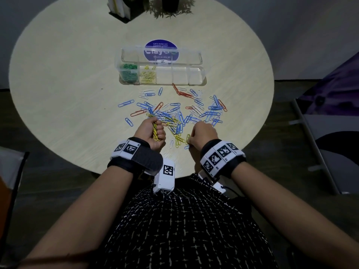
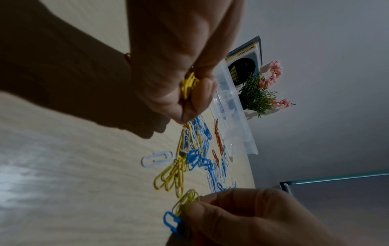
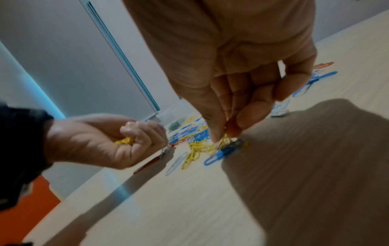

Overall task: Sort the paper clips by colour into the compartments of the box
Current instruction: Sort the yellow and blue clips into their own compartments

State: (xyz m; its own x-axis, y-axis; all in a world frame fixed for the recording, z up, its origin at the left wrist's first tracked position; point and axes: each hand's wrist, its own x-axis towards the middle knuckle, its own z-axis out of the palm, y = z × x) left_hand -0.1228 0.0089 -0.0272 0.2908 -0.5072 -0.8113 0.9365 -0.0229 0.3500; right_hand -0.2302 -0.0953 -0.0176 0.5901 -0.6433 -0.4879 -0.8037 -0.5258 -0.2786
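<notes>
A clear compartment box (image 1: 202,74) lies open on the round table, with green clips (image 1: 128,72) in its leftmost compartment and yellow clips (image 1: 147,75) in the one beside it; the other compartments look empty. A loose heap of blue, white, red and yellow paper clips (image 1: 174,113) is spread in front of the box. My left hand (image 1: 153,131) is fisted round a bunch of yellow clips (image 2: 188,84) at the heap's near left. My right hand (image 1: 202,133) pinches yellow clips (image 3: 224,141) at the heap's near right, next to a blue clip (image 3: 219,155).
A round blue sticker (image 1: 161,50) shows under the box lid. A book stand (image 1: 120,8) and a small potted plant (image 1: 171,8) stand at the table's far edge. A chair (image 1: 330,152) is to the right. Bare tabletop (image 1: 68,94) lies to the left.
</notes>
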